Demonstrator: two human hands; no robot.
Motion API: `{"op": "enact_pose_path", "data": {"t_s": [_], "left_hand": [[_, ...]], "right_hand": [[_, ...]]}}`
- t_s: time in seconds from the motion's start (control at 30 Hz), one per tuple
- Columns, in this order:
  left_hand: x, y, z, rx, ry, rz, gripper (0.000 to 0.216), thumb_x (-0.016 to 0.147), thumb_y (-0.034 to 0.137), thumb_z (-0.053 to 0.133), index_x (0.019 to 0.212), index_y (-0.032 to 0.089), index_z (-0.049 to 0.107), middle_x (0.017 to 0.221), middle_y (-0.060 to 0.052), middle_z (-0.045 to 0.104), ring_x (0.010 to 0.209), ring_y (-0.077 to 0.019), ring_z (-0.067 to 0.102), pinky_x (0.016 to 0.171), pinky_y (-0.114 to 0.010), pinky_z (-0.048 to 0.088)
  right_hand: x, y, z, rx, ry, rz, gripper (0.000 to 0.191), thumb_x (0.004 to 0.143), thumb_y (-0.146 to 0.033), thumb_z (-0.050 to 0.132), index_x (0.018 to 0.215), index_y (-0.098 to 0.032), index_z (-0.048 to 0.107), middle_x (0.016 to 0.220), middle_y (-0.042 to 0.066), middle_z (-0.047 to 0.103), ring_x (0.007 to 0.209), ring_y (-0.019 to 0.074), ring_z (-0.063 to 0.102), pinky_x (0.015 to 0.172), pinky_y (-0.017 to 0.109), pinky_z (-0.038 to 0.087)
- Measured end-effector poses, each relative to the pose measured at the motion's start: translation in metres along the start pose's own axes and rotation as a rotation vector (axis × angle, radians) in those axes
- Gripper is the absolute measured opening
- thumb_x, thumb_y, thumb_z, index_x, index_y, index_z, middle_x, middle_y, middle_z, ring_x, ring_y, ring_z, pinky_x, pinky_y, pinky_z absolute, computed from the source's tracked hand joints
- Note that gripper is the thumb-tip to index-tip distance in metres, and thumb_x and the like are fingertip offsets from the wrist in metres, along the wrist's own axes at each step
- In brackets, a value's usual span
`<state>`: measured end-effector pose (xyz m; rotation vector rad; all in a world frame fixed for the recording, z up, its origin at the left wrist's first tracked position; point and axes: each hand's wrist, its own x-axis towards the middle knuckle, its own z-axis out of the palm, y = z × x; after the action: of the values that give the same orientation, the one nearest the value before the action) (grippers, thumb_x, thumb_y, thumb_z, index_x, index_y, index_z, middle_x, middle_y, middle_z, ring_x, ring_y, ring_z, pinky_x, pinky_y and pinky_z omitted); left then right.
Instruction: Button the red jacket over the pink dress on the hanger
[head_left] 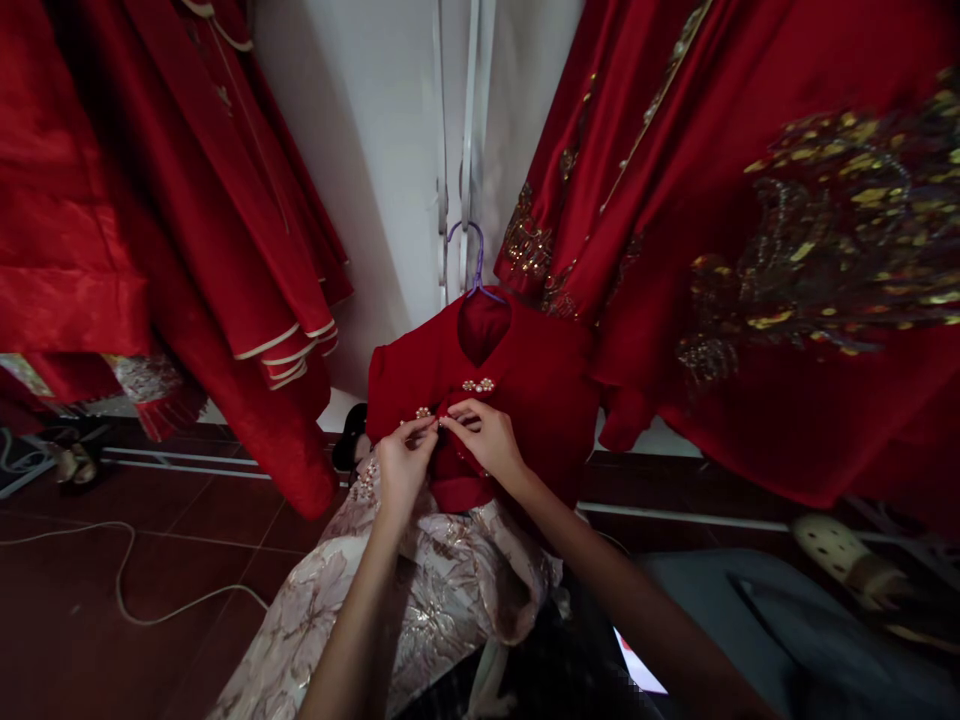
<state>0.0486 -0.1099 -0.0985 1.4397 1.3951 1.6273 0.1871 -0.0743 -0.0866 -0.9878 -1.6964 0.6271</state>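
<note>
A red dress top (553,410) hangs from a purple hanger (479,262), its V-shaped neck toward the rail. Pale floral brocade fabric (442,590) with metallic thread spreads below it. My left hand (405,465) pinches the front edge of the top, just under a flower-shaped beaded fastener (423,412). Close beside it, fingertips almost meeting, my right hand (487,437) pinches the opposite side of the front opening. Another beaded fastener (478,386) sits higher, near the neck. Any small part between the fingertips is too hidden to make out.
Red garments (225,200) with pale trim hang at left. At right hang more red garments, one with gold sequin embroidery (840,230). White metal bars (469,130) run down the wall. A cable (127,570) crosses the tiled floor. A pale clog (829,545) lies lower right.
</note>
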Motion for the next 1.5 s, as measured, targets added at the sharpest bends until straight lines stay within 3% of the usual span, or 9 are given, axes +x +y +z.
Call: {"op": "enact_pose_path", "data": {"t_s": [0.23, 0.4, 0.57, 0.73, 0.9, 1.13, 1.27, 1.4, 1.5], "left_hand": [[0.005, -0.002, -0.005, -0.003, -0.020, -0.025, 0.020, 0.072, 0.027, 0.065, 0.087, 0.015, 0.071, 0.085, -0.007, 0.072, 0.075, -0.0163, 0.068, 0.072, -0.027, 0.055], [0.018, -0.004, -0.011, -0.028, -0.127, -0.021, 0.017, 0.070, 0.027, 0.066, 0.081, 0.014, 0.068, 0.081, -0.007, 0.071, 0.074, -0.0161, 0.067, 0.072, -0.027, 0.054], [0.010, -0.010, -0.009, -0.033, -0.118, 0.002, 0.020, 0.072, 0.022, 0.061, 0.091, 0.014, 0.059, 0.083, -0.005, 0.065, 0.070, -0.0120, 0.062, 0.067, -0.025, 0.051], [-0.025, -0.006, 0.002, 0.329, -0.258, 0.180, 0.023, 0.067, 0.013, 0.062, 0.089, 0.018, 0.057, 0.091, -0.004, 0.054, 0.088, -0.0176, 0.054, 0.083, -0.035, 0.046], [-0.034, 0.009, 0.014, 0.616, -0.359, 0.382, 0.050, 0.067, 0.019, 0.067, 0.115, 0.024, 0.052, 0.105, -0.007, 0.043, 0.101, -0.0232, 0.042, 0.091, -0.039, 0.039], [-0.022, 0.007, 0.019, 0.873, -0.413, 0.506, 0.013, 0.078, 0.019, 0.056, 0.091, 0.019, 0.058, 0.099, -0.008, 0.042, 0.095, -0.0241, 0.041, 0.083, -0.038, 0.040], [-0.024, 0.007, 0.021, 0.831, -0.410, 0.510, 0.011, 0.083, 0.021, 0.052, 0.091, 0.020, 0.058, 0.097, -0.008, 0.046, 0.094, -0.0236, 0.043, 0.081, -0.038, 0.040], [-0.037, 0.012, 0.020, 0.624, -0.330, 0.410, 0.015, 0.089, 0.024, 0.044, 0.096, 0.019, 0.056, 0.095, -0.007, 0.054, 0.092, -0.0207, 0.049, 0.084, -0.037, 0.040], [-0.047, 0.013, 0.018, 0.388, -0.210, 0.244, 0.015, 0.088, 0.023, 0.045, 0.096, 0.018, 0.055, 0.091, -0.006, 0.060, 0.085, -0.0174, 0.056, 0.079, -0.032, 0.044]], "right_hand": [[-0.001, 0.001, 0.002, -0.010, 0.021, -0.029, 0.017, 0.078, -0.032, 0.062, 0.086, -0.018, 0.066, 0.084, 0.004, 0.069, 0.072, 0.0140, 0.065, 0.064, 0.025, 0.056], [0.001, 0.001, 0.006, -0.022, 0.029, -0.029, 0.018, 0.079, -0.033, 0.061, 0.087, -0.018, 0.066, 0.086, 0.005, 0.069, 0.074, 0.0148, 0.065, 0.063, 0.025, 0.056], [-0.002, -0.006, -0.009, 0.007, -0.102, 0.017, 0.023, 0.084, -0.034, 0.053, 0.097, -0.020, 0.066, 0.096, 0.005, 0.070, 0.081, 0.0149, 0.066, 0.069, 0.025, 0.055], [-0.033, -0.011, -0.050, -0.161, -0.198, 0.072, 0.019, 0.081, -0.035, 0.056, 0.091, -0.019, 0.061, 0.083, 0.003, 0.067, 0.071, 0.0131, 0.062, 0.064, 0.025, 0.050], [-0.059, 0.003, -0.063, -0.303, -0.291, 0.152, 0.027, 0.070, -0.033, 0.066, 0.090, -0.017, 0.056, 0.085, 0.004, 0.064, 0.063, 0.0118, 0.056, 0.060, 0.026, 0.046], [-0.058, 0.015, -0.061, -0.310, -0.248, 0.241, 0.015, 0.069, -0.026, 0.064, 0.082, -0.019, 0.059, 0.072, 0.000, 0.063, 0.055, 0.0108, 0.056, 0.052, 0.023, 0.044], [-0.053, 0.018, -0.075, -0.151, -0.122, 0.386, 0.025, 0.069, -0.039, 0.066, 0.083, -0.018, 0.061, 0.075, 0.003, 0.066, 0.055, 0.0137, 0.061, 0.044, 0.023, 0.047], [-0.040, 0.010, -0.077, -0.085, 0.073, 0.343, 0.031, 0.063, -0.042, 0.072, 0.080, -0.017, 0.065, 0.069, 0.005, 0.068, 0.061, 0.0175, 0.065, 0.053, 0.028, 0.054], [-0.032, -0.007, -0.066, 0.189, -0.034, 0.365, 0.034, 0.065, -0.042, 0.072, 0.087, -0.016, 0.066, 0.077, 0.007, 0.071, 0.067, 0.0187, 0.068, 0.064, 0.033, 0.058]]}}
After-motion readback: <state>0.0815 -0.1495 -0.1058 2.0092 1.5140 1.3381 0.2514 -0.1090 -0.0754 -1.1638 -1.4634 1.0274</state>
